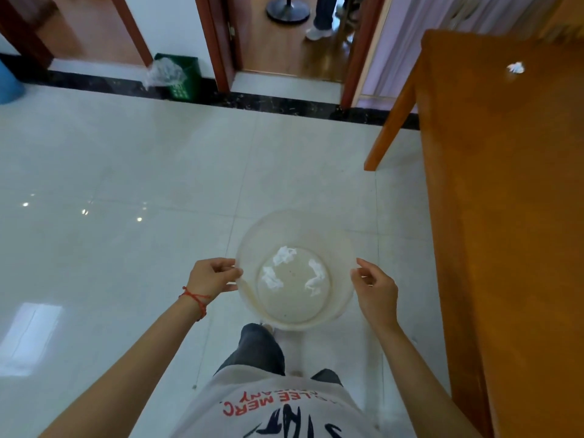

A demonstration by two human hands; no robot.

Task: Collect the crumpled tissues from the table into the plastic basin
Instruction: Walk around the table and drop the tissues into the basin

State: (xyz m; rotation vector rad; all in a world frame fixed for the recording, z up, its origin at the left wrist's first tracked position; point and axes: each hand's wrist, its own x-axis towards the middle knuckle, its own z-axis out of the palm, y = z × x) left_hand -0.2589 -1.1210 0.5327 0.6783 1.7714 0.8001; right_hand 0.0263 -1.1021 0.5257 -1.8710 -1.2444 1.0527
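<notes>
I hold a clear plastic basin [343, 248] over the floor in front of me. My left hand [211, 276] grips its left rim and my right hand [376, 289] grips its right rim. Three crumpled white tissues lie on the basin's bottom: one at the back [284, 254], one on the left [271, 278], one on the right [316, 279]. Another crumpled tissue [515, 67] lies on the far part of the wooden table [505, 216] to my right, well beyond my hands.
The glossy white tiled floor [126, 184] spreads to the left and ahead. A green bin [183, 75] with a plastic bag stands by the far wall. An open doorway [290, 42] shows a person's legs. A table leg [388, 121] slants down near the wall.
</notes>
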